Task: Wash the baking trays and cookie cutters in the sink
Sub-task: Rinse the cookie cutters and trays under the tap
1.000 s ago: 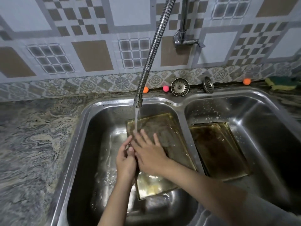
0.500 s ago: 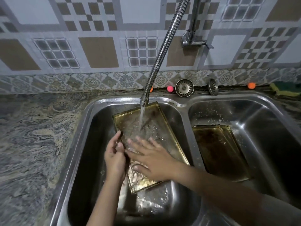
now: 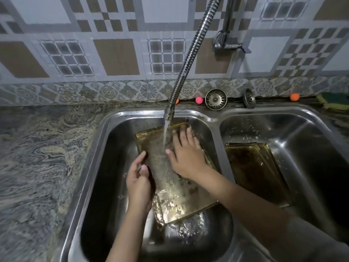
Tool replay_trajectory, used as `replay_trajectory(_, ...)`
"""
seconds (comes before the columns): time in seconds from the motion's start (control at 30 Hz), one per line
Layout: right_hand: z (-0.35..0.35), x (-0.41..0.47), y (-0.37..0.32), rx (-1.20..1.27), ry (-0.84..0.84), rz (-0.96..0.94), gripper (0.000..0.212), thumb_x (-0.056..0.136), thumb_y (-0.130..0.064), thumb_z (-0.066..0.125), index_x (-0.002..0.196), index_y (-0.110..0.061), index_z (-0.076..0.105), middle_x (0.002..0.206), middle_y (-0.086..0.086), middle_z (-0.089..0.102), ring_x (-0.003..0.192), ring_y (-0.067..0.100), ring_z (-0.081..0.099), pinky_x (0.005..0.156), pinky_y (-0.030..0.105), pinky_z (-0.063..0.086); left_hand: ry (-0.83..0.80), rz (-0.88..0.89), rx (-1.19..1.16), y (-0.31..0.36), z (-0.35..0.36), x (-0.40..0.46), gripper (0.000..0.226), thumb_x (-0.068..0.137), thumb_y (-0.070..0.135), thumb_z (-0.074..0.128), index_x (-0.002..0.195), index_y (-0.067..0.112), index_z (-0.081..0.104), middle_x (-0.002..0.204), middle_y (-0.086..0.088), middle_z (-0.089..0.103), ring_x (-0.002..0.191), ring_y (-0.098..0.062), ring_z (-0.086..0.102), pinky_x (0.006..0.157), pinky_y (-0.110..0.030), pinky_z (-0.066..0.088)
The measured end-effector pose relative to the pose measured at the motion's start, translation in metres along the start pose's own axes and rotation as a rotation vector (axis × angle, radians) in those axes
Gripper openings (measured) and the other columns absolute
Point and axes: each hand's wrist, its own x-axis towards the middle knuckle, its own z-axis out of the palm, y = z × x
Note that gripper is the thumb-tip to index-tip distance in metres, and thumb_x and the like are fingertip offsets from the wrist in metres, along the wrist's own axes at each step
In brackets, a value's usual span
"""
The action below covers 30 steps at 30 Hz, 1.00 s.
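Note:
A gold-coloured baking tray (image 3: 175, 203) lies tilted in the left basin of the steel double sink (image 3: 105, 129), under running water from the flexible tap hose (image 3: 190, 53). My left hand (image 3: 138, 182) grips the tray's left edge, thumb on top. My right hand (image 3: 186, 156) lies flat on the tray's upper part with fingers spread, right beside the water stream. More stained gold trays (image 3: 253, 171) lie stacked in the right basin. No cookie cutters are in sight.
Two metal drain strainers (image 3: 215, 99) (image 3: 249, 100) lean on the ledge behind the sink. Small pink (image 3: 199, 100) and orange (image 3: 294, 96) balls sit there too. A green-yellow sponge (image 3: 334, 100) lies at the far right. Marbled countertop (image 3: 37, 157) stretches to the left.
My right hand has slid up the tray from its middle to its far end under the tap. The left hand keeps its hold on the tray's left edge.

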Motion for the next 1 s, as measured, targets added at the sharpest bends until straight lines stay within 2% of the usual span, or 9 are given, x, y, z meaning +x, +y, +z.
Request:
replay_trajectory(0.1,0.005,-0.006,-0.024,0.077,0.002,-0.163,0.06,0.101,-0.041,0.023,0.153,-0.02,0.0,0.161,0.004,-0.012,0.146,0.025,-0.019,0.114,0.06,-0.012,-0.023,0.01,-0.009,0.004,0.012,0.0,0.036,0.097,-0.002,0.043,0.118,0.02,0.062,0.122,-0.001,0.061,0.118,-0.015,0.055,0.105,-0.034,0.041)
replay_trajectory(0.23,0.006,-0.046,-0.008,0.06,-0.156,-0.466,0.061,0.102,-0.033,0.03,0.152,-0.029,-0.004,0.158,-0.011,-0.019,0.143,0.012,-0.025,0.11,0.048,-0.02,0.06,0.065,0.019,0.012,-0.012,0.024,0.039,0.097,-0.002,0.043,0.117,0.026,0.062,0.125,0.001,0.06,0.116,-0.011,0.055,0.105,-0.03,0.039)
replay_trajectory(0.33,-0.008,-0.045,0.023,-0.142,-0.12,-0.316,0.059,0.103,-0.037,0.027,0.151,-0.034,-0.007,0.155,-0.006,-0.028,0.14,0.018,-0.031,0.11,0.059,-0.02,0.087,0.083,0.06,0.013,-0.032,0.037,0.041,0.097,0.0,0.044,0.117,0.031,0.062,0.13,0.004,0.057,0.11,-0.002,0.055,0.098,-0.022,0.038)
replay_trajectory(0.43,-0.013,-0.041,0.042,0.065,-0.026,-0.189,0.055,0.102,-0.036,0.035,0.151,-0.038,0.011,0.155,-0.009,-0.029,0.143,0.02,-0.027,0.114,0.055,-0.014,0.056,0.059,0.028,0.012,-0.035,0.04,0.042,0.097,0.002,0.044,0.115,0.034,0.063,0.133,0.003,0.056,0.123,-0.013,0.052,0.107,-0.031,0.037)
replay_trajectory(0.5,-0.01,-0.045,0.044,0.469,0.002,-0.125,0.053,0.1,-0.029,0.044,0.146,-0.045,0.024,0.159,-0.013,-0.014,0.147,0.018,-0.012,0.118,0.047,-0.005,0.037,0.01,-0.013,0.011,-0.033,0.041,0.042,0.097,0.002,0.043,0.116,0.033,0.063,0.134,0.0,0.056,0.124,-0.017,0.052,0.107,-0.035,0.038)
replay_trajectory(0.6,-0.011,-0.058,0.036,1.034,0.042,-0.034,0.054,0.097,-0.006,0.05,0.134,-0.045,0.045,0.149,-0.019,0.036,0.139,0.031,0.031,0.113,0.055,0.023,-0.012,-0.001,-0.017,0.011,-0.029,0.037,0.043,0.098,0.003,0.042,0.117,0.035,0.064,0.133,0.003,0.057,0.125,-0.017,0.052,0.109,-0.04,0.038)
replay_trajectory(0.77,-0.026,-0.065,0.028,1.561,0.164,0.138,0.046,0.086,0.014,0.054,0.117,-0.019,0.067,0.126,-0.008,0.064,0.125,0.0,0.05,0.112,0.029,0.035,-0.101,-0.016,0.113,0.011,-0.012,0.026,0.023,0.095,0.033,0.053,0.117,0.033,0.059,0.139,-0.004,0.05,0.128,-0.02,0.048,0.113,-0.046,0.033)
replay_trajectory(0.9,-0.029,-0.071,0.014,1.478,0.172,0.077,0.051,0.08,0.02,0.058,0.11,-0.02,0.066,0.117,-0.006,0.068,0.114,0.004,0.06,0.097,0.021,0.047,-0.295,0.03,0.227,0.019,-0.001,0.015,0.041,0.077,0.055,0.056,0.118,0.059,0.051,0.148,0.009,0.036,0.137,-0.011,0.035,0.114,-0.045,0.028)
replay_trajectory(1.0,-0.014,-0.078,-0.002,1.229,0.203,0.031,0.054,0.077,0.014,0.063,0.108,-0.03,0.06,0.112,-0.008,0.069,0.109,0.003,0.062,0.093,0.02,0.046,-0.529,0.034,0.103,0.024,0.011,0.003,0.052,0.08,0.053,0.059,0.13,0.051,0.047,0.147,0.013,0.04,0.138,-0.01,0.035,0.115,-0.047,0.027)
